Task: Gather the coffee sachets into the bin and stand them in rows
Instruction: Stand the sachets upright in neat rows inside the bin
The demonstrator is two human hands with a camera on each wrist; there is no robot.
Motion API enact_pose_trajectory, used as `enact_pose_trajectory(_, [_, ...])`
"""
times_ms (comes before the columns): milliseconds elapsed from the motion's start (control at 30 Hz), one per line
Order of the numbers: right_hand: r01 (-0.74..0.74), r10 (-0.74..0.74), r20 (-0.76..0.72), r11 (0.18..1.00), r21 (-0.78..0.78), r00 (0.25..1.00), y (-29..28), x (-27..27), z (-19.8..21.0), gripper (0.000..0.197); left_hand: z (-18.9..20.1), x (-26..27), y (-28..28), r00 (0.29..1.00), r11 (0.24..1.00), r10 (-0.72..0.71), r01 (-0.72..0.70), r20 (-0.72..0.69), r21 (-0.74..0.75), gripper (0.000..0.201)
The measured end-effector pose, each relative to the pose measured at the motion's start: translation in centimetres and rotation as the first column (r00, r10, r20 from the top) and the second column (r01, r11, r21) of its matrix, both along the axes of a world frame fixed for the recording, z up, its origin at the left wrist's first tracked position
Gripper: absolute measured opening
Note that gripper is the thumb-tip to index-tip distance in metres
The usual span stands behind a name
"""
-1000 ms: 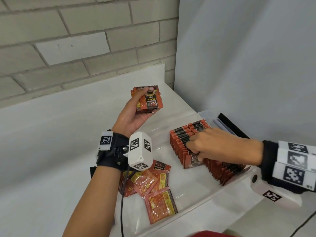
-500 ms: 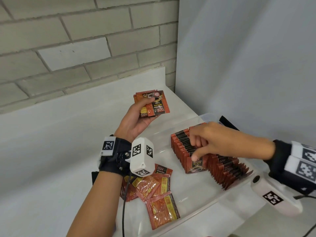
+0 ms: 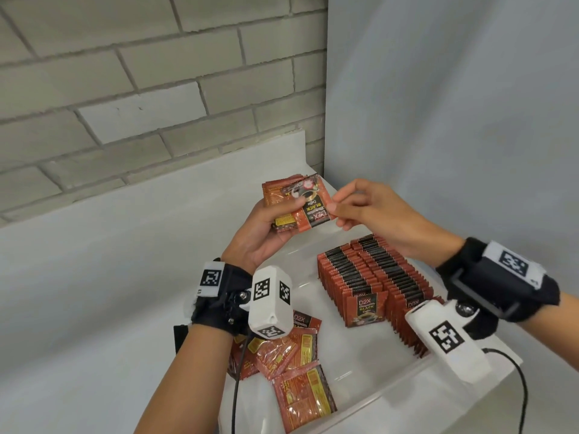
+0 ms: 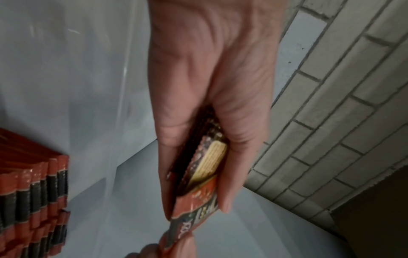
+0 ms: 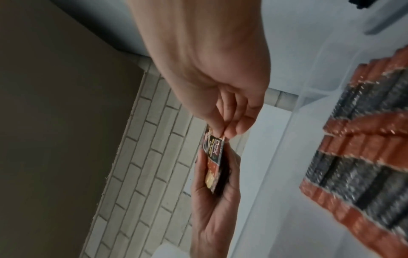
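The left hand [image 3: 266, 233] is curled around a small stack of sachets [image 3: 294, 203], held up above the bin [image 3: 360, 411]. The right hand [image 3: 372, 211] pinches the corner of the top sachet [image 3: 315, 209]. Below, red and black sachets stand in two rows [image 3: 372, 277] inside the bin. Loose sachets [image 3: 291, 368] lie flat in its near corner.

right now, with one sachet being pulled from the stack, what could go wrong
1. The right hand pinches only the corner of the top sachet; it could slip out or drag others along.
2. The left hand holds the stack fanned unevenly, so some may spill.
3. The standing rows lean with nothing bracing their front; pushing one in could topple them toward the loose sachets.
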State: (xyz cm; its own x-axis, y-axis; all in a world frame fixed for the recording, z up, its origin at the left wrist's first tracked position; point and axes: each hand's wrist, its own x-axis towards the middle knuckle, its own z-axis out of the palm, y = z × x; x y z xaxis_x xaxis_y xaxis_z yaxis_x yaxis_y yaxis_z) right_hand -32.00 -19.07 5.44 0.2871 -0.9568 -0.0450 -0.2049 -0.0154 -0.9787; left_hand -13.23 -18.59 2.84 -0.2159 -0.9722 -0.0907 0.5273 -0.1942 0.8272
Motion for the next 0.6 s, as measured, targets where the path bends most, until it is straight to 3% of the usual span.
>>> enact_pose_trajectory(133, [0.005,-0.014,-0.068,0.992,-0.129,0.998,-0.7,-0.5,1.2,0.01,-0.1,0.0,0.1,0.999,0.999,-0.039,0.039,0.0,0.016,0.025])
enact_pose_trajectory(300, [-0.003,-0.024,-0.121,0.976,-0.219,0.992,-1.4,-0.4,1.9,0.01,-0.2,0.0,0.0,0.997,0.997,-0.073,0.073,0.01,0.015,0.031])
enact_pose_trajectory(400, [0.039,-0.049,-0.068,0.989,-0.144,0.997,-1.1,-0.1,1.5,0.023,-0.4,0.0,-0.1,0.998,0.999,-0.047,0.047,0.037,-0.002,0.035])
enact_pose_trajectory(500, [-0.021,0.022,-0.036,1.0,0.022,0.999,-0.5,-0.1,0.9,0.039,-0.3,0.1,-0.1,0.999,0.999,-0.04,0.041,0.035,-0.024,0.034])
enact_pose_trajectory(600, [-0.074,0.075,-0.004,0.994,0.081,0.997,0.1,-0.1,0.4,0.027,-0.3,0.0,0.0,0.998,0.998,-0.048,0.049,0.04,-0.028,0.036])
